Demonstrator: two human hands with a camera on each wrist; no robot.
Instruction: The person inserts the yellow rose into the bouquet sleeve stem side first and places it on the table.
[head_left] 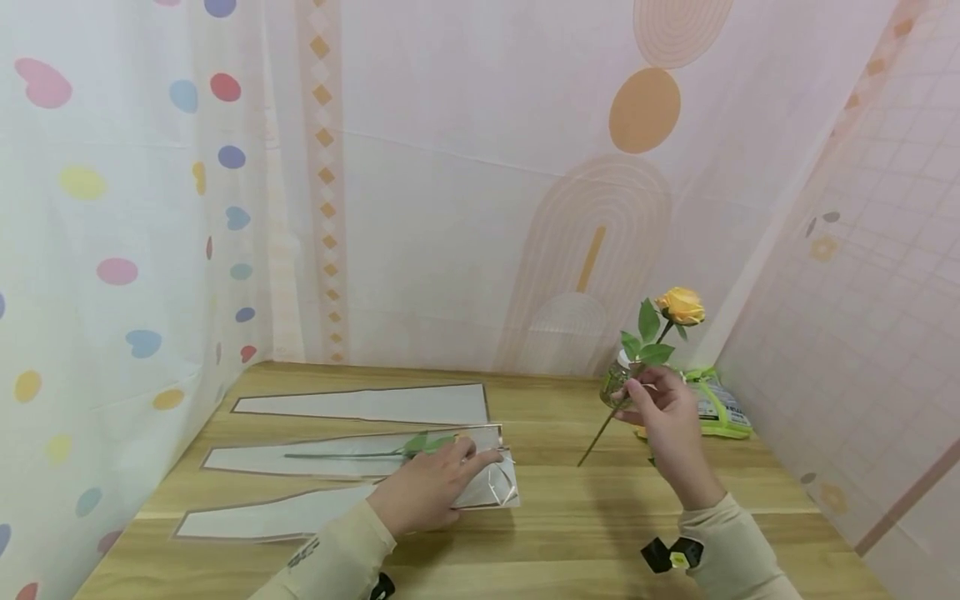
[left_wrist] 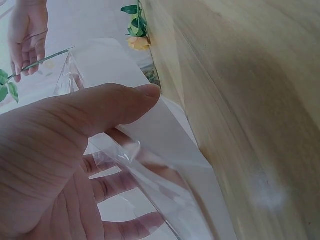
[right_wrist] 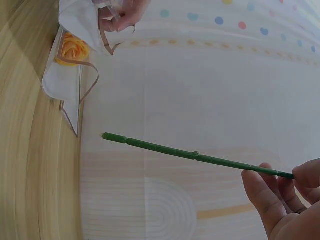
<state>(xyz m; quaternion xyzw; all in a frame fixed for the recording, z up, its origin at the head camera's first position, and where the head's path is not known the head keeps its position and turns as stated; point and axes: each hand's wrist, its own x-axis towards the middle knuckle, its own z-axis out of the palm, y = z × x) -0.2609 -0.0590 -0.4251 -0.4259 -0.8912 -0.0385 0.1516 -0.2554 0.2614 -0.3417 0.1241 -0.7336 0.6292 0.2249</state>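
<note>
My right hand holds a yellow rose upright and tilted, pinching its green stem between thumb and fingers. The stem's cut end points down to the left, above the table. My left hand grips the mouth of the nearest flower sleeve, white with a clear film front. In the left wrist view the thumb lies across the white sheet, and the other fingers show through and beside the film. Behind it, the middle sleeve bears another rose's stem and leaves; the left hand partly hides that bloom.
A third sleeve lies flat farther back. Near the right rear are a glass jar with a white lid and a bright green-trimmed packet. Another yellow bloom is partly hidden behind the right hand. Patterned curtains enclose the table.
</note>
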